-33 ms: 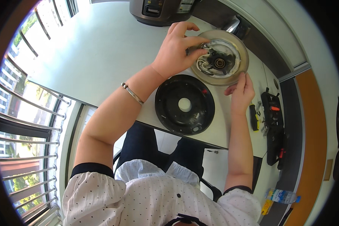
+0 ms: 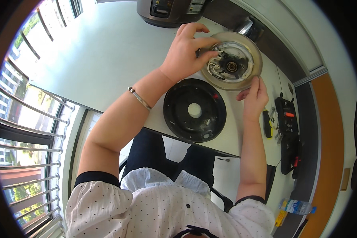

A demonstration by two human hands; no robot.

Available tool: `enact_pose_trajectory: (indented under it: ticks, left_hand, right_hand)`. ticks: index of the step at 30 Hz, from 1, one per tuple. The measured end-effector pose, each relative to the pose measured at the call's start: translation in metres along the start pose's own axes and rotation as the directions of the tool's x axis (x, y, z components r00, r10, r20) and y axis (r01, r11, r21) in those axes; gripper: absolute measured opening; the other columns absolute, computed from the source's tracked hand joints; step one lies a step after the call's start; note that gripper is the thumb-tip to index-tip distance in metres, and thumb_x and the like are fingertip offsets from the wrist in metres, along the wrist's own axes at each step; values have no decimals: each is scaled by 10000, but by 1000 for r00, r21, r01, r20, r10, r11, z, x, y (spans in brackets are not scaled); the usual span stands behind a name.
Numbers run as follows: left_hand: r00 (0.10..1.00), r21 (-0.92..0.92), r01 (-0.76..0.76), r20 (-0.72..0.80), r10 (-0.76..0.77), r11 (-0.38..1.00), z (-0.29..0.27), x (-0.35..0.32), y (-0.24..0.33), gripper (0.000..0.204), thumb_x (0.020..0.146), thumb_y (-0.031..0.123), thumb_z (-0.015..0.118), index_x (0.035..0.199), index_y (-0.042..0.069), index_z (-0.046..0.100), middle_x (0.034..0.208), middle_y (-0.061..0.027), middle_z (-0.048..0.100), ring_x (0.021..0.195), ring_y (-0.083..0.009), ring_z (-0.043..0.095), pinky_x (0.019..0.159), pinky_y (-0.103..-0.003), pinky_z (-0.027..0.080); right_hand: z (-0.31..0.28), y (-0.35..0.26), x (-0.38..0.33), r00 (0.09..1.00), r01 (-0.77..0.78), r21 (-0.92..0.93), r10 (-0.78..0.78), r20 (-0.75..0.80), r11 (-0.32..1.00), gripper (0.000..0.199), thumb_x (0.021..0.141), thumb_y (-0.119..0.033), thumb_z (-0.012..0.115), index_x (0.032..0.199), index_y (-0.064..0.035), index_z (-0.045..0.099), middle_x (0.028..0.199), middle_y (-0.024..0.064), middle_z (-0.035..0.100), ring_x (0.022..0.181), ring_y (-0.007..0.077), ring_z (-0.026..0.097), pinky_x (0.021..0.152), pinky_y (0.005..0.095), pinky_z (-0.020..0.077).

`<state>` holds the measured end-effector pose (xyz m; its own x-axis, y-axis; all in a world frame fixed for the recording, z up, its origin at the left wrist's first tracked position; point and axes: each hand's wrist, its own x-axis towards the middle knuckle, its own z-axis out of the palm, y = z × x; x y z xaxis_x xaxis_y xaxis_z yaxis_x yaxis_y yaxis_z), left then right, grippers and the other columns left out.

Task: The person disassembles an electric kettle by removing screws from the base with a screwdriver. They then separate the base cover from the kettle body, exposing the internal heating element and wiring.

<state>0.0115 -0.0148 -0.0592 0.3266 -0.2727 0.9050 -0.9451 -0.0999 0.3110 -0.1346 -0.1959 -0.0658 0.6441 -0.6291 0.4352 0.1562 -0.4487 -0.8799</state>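
Note:
A round metal-rimmed appliance (image 2: 226,84) lies at the far right of the table with its inside showing. Pale wires (image 2: 215,65) and a dark central connector (image 2: 232,66) sit within its ring. My left hand (image 2: 186,53) reaches over its left side, thumb tip at the wires and index fingertip near the rim. A gap shows between those two fingers, and the others are raised. My right hand (image 2: 254,97) grips the near right rim between thumb and fingers. Closer to me lies a round black plastic cover (image 2: 178,115) with a hole in its middle.
A rice-cooker-like appliance (image 2: 168,16) stands at the back. On the right lie a yellow-and-black tool (image 2: 268,125), small metal pieces (image 2: 277,127) and an open black tool case (image 2: 286,119). A plastic bottle (image 2: 297,206) is at the lower right. Barred windows (image 2: 27,146) line the left.

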Motion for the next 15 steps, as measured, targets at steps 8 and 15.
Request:
enact_pose_trajectory:
  ticks: [8,15]
  left_hand:
    - [985,-44,173,-5,-173,984,5,-2,-2,477,801,219,732,1239,88,594,946,-112,614,846,-269,586,750,-372,490]
    - [951,115,287,84,-297,951,6,-5,0,498,848,336,666,1260,74,574,815,-135,646,790,-294,599,708,-378,482]
  right_hand:
    - [0,-2,0,1000,0,19,0,-3,1000,325,994,-240,471,1079,56,577,546,75,557,398,144,540,382,249,424]
    - [-3,4,3,1000,6,-1,-6,-9,1000,323,998,-222,459,1132,35,603,614,48,587,398,106,524,377,240,408]
